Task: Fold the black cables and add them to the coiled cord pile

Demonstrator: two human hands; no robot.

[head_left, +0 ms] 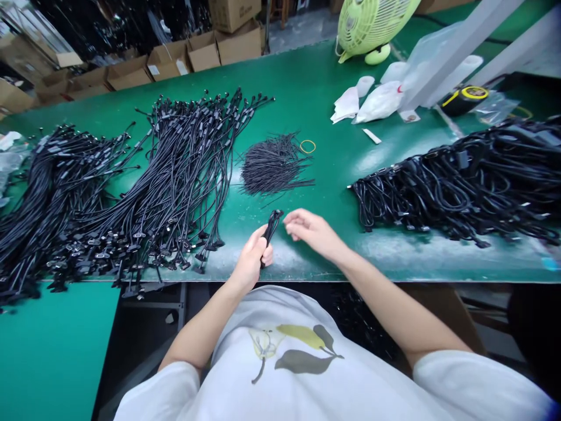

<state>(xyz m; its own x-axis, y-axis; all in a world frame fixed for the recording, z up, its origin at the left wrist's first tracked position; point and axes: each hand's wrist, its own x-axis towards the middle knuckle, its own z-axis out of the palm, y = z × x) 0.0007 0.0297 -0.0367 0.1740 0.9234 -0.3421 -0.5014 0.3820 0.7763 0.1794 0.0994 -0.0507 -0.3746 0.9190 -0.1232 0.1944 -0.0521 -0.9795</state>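
Observation:
My left hand point(256, 255) is closed around a folded black cable point(273, 224), held upright above the front part of the green table. The cable's looped top sticks out over my fingers. Just to the right, my right hand point(314, 233) hovers with loosely bent fingers beside the top of the cable; nothing shows between them. Beyond both hands lies a pile of short black wire ties point(274, 165), with a yellow rubber band point(307, 146) at its right edge.
Long loose black cables point(175, 169) spread over the left side. Folded cable bundles point(438, 181) line the right. Farther back are a green fan point(372, 23), a white plastic bag point(380, 104), a tape measure point(464, 99) and a grey post point(460, 55). Cardboard boxes point(169, 61) stand behind the table.

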